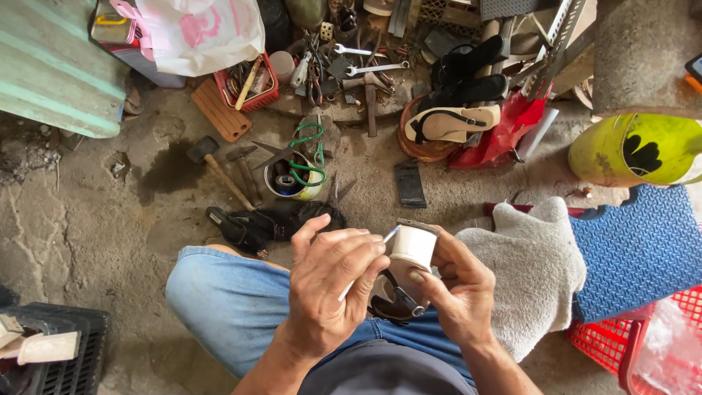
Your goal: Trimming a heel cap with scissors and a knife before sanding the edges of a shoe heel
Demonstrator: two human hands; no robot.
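— Where do we stand?
— Our right hand grips the white shoe heel above our lap; our left hand pinches a thin white stick against it. Work seems unfinished.

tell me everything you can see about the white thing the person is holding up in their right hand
The white block looks like a chunky shoe heel: smooth, glossy off-white sides, rounded corners and a thin dark layer across its top end. It is held roughly upright above the person's lap, over dark shoe parts that lie below it. The right hand grips it from the right side and beneath, thumb against its front. The left hand holds a thin white stick whose tip meets the block's upper left edge. Its material cannot be told for sure.
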